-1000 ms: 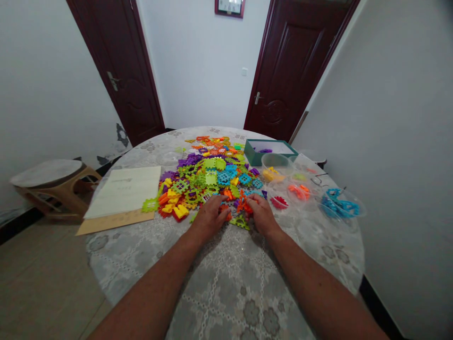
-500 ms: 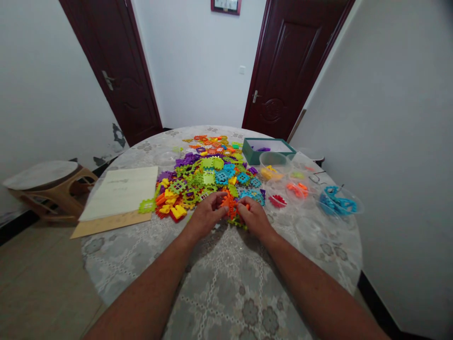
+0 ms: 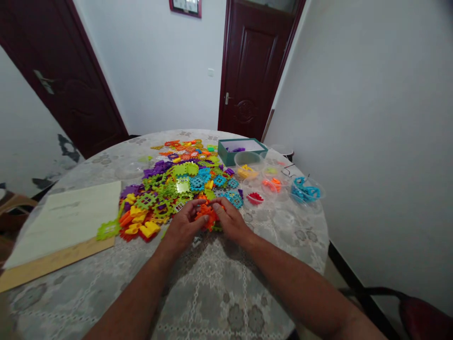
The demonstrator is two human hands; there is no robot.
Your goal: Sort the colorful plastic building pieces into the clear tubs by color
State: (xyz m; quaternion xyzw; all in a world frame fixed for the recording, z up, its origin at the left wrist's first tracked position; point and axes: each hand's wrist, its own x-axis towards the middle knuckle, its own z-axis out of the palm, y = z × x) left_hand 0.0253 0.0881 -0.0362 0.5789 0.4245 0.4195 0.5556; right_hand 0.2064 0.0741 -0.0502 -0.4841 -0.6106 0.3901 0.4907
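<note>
My left hand [image 3: 185, 224] grips orange plastic pieces [image 3: 207, 216] between thumb and fingers, at the near edge of a large heap of colored pieces [image 3: 164, 189]. On the other side of the same orange pieces, my right hand [image 3: 229, 221] is closed on them. The two hands almost meet over them, so the exact shape of what each one holds is partly hidden. Blue toothed plates [image 3: 231, 198] lie just beyond my right hand. Yellow pieces [image 3: 149, 229] lie left of my left hand.
A green box [image 3: 242, 150] with purple pieces stands at the back right. Clear bowls hold yellow [image 3: 247, 171], orange [image 3: 272, 184], red [image 3: 255, 198] and blue pieces [image 3: 306, 191]. Pale paper [image 3: 67, 217] lies on the left over brown board [image 3: 56, 264].
The view has swung to the right, so the table's contents appear further left. My hands have stayed together around the orange pieces, with my right fingers now reaching over their top.
</note>
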